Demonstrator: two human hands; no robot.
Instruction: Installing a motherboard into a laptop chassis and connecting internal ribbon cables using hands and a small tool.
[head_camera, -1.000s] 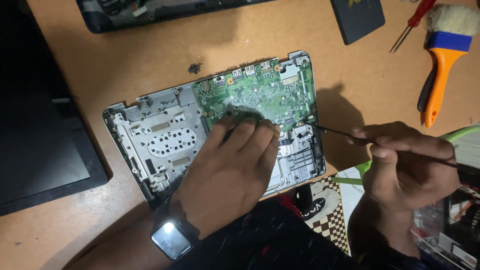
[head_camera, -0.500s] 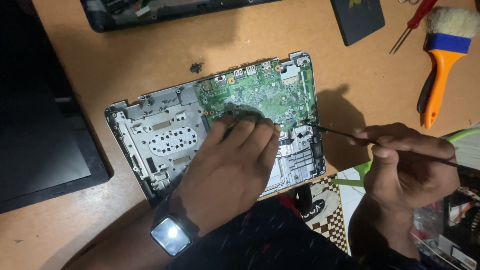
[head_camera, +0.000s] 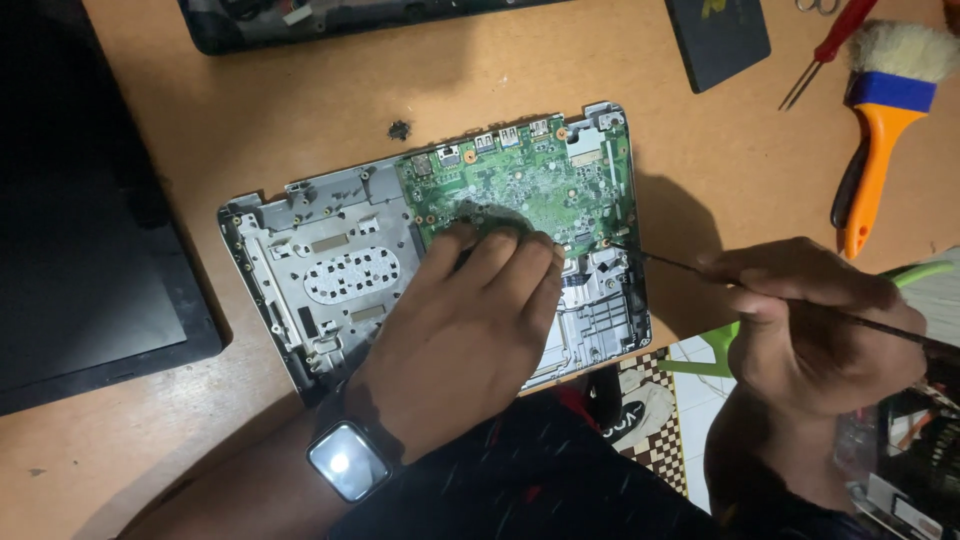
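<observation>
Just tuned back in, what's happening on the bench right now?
A person is working on an opened laptop base lying on a wooden table. The left hand presses flat on the green circuit board, fingertips on the board. The right hand grips a thin screwdriver, its tip at the board's right edge. An orange-handled brush and a red-handled tool lie untouched at the upper right.

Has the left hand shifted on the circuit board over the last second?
No. The left hand keeps its fingertips at the same spot on the green circuit board; only the camera drifted slightly.
</observation>
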